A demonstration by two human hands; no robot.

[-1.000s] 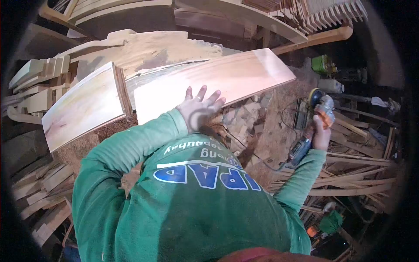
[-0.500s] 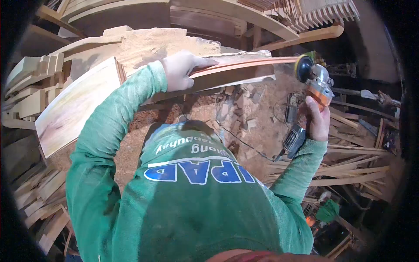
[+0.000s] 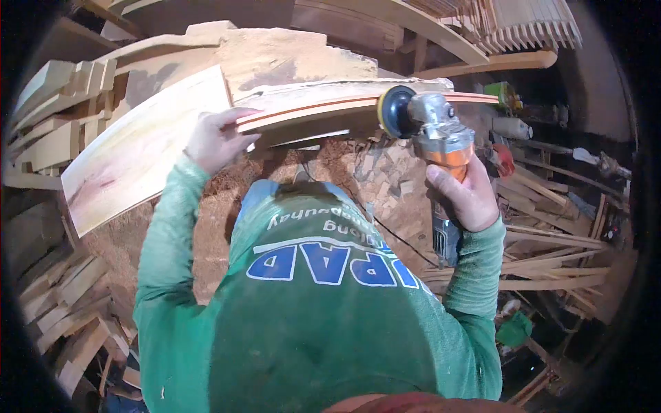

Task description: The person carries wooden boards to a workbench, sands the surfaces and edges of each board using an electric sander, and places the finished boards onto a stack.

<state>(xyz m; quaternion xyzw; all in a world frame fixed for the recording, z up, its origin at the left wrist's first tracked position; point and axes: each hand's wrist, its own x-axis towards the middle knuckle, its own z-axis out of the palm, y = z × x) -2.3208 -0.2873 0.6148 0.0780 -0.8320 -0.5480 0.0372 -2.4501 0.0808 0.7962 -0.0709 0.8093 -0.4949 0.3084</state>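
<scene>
My left hand (image 3: pixel 215 142) pinches the left end of a long, thin, curved wooden strip (image 3: pixel 310 111), which has a reddish line along it. The strip reaches to the right over the edge of the dusty workbench (image 3: pixel 282 58). My right hand (image 3: pixel 471 198) is wrapped round the orange body of an angle grinder (image 3: pixel 441 134). Its round sanding disc (image 3: pixel 396 112) stands upright against the strip, right of the middle; whether it presses on the wood I cannot tell. Just left of my left hand lies a wide pale board (image 3: pixel 141 155).
Wooden blocks (image 3: pixel 55 148) are stacked at the left. Offcuts (image 3: pixel 385 172) and sawdust cover the floor below the bench. The grinder's black cord (image 3: pixel 406 244) trails near my body. Long wood strips (image 3: pixel 551 275) lie in a heap at the right.
The grinder has moved left along the strip, from its far right end to nearer the middle. My left hand has shifted left and lower, to the strip's left end.
</scene>
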